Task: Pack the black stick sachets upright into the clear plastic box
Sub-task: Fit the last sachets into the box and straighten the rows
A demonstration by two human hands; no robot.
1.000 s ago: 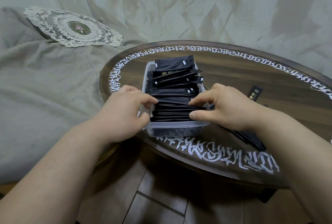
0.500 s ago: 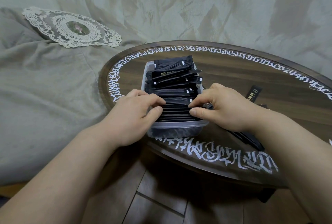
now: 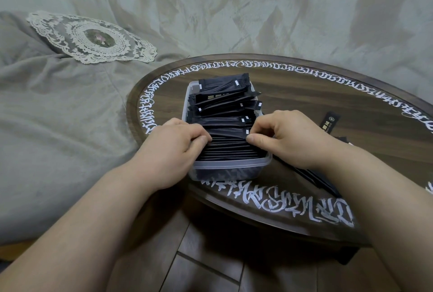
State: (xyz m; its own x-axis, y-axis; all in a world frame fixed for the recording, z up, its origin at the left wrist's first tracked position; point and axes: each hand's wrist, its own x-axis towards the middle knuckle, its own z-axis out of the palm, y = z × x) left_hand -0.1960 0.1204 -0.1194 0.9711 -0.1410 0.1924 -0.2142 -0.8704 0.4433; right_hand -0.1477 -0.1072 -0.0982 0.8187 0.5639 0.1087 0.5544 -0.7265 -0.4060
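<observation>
Left hand (image 3: 174,148) and right hand (image 3: 284,138) pinch sachets (image 3: 228,148) | box (image 3: 230,165) near table (image 3: 304,95) edge

One clear plastic box (image 3: 228,167) on one round table (image 3: 304,95); black sachets (image 3: 225,148) in the box too tightly packed to count; one loose sachet (image 3: 329,123) lying label-up, a few more by the right wrist; two hands, left (image 3: 174,148) and right (image 3: 284,138); one lace doily (image 3: 91,37)
</observation>
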